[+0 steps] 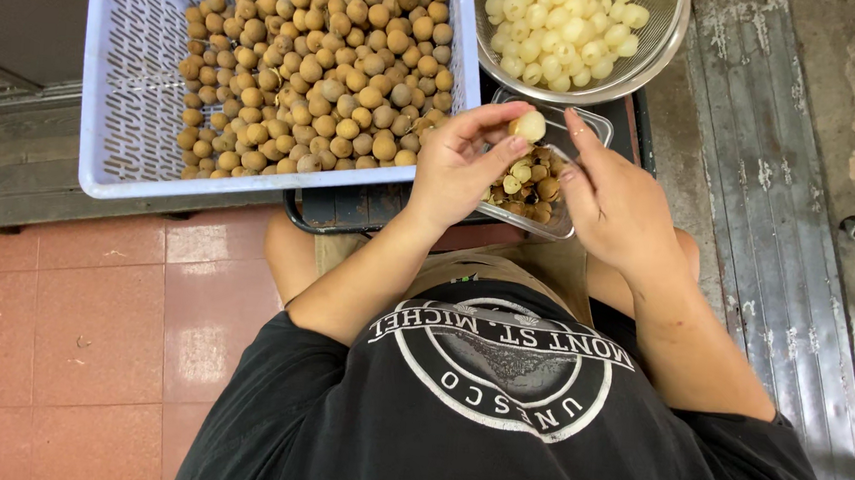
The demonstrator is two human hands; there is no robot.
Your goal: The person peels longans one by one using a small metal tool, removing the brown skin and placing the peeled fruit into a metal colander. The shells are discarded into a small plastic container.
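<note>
The left hand (463,167) pinches a pale peeled fruit (529,126) between thumb and fingertips, right above the clear tray (596,122) of brown shells (530,184) — a light grip looks best, since the flesh seems soft and slippery. The right hand (611,198) hovers just beside it, fingers loosely curled and half open, holding nothing that shows. Both wrists angle inward over the lap, between the lavender basket (129,69) of unpeeled fruit and the metal colander (662,46) of peeled ones
</note>
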